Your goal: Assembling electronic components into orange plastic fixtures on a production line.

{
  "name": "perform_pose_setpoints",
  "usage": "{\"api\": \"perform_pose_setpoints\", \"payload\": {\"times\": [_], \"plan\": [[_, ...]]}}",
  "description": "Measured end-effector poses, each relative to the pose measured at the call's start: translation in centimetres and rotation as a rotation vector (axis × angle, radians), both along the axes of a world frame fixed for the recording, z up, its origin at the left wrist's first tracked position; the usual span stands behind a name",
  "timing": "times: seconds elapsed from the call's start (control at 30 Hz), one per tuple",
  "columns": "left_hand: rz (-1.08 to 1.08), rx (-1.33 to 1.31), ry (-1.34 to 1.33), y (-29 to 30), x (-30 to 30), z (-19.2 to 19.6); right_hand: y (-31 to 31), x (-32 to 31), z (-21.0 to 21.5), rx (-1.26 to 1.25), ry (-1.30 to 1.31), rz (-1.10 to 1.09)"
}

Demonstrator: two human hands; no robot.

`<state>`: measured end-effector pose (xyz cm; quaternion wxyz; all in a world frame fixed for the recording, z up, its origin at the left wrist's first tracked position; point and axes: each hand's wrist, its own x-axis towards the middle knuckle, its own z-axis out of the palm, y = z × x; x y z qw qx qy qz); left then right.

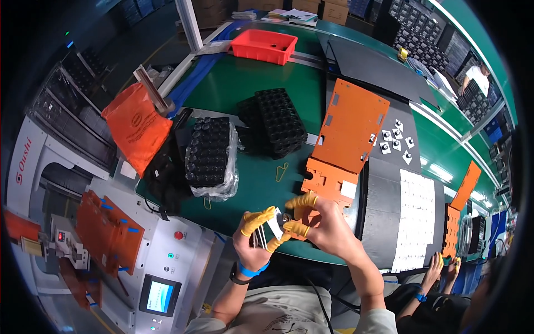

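My left hand (255, 236), with yellow finger covers and a blue wristband, is closed around a few thin white pieces (276, 224). Close against them, my right hand (320, 221), also in yellow finger covers, pinches a small dark round part (286, 217). Whether that part touches the white piece I cannot tell. Just beyond my hands lies an orange fixture plate (325, 179) with cutouts, and its orange lid (351, 125) is folded back behind it. Several small white pieces with black round parts (396, 133) lie on a black sheet to the right.
Black cell trays (280, 122) and a plastic-wrapped tray stack (208, 153) stand on the green table. A red bin (264, 45) is at the back. Left are an orange bag (137, 127) and a machine with a screen (160, 296). A co-worker's hands (436, 269) are at right.
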<state>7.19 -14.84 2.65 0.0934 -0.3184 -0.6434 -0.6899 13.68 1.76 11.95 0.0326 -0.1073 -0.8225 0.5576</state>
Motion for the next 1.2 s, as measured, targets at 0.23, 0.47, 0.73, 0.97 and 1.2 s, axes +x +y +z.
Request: {"api": "perform_pose_setpoints", "payload": {"times": [0.23, 0.47, 0.73, 0.97, 1.2], "plan": [[-0.252, 0.318, -0.585, 1.8, 1.0, -1.2, 1.1, 1.3, -3.4, 0.299, 0.424, 0.028], [-1.08, 0.495, -1.585, 3.9, 1.4, -4.0, 2.8, 4.5, -7.2, 0.64, 0.697, -0.176], [-0.883, 0.094, -1.165, 5.4, 1.5, -3.9, 6.3, 9.0, -9.1, 0.61, 0.178, -0.823], [-0.698, 0.276, -1.23, 4.6, -0.4, -3.9, 6.8, 8.9, -14.0, 0.215, -0.233, -1.105], [-0.662, 0.353, -1.284, 4.2, -1.2, -5.0, 4.8, 6.3, -14.1, 0.193, -0.241, -1.227]]}}
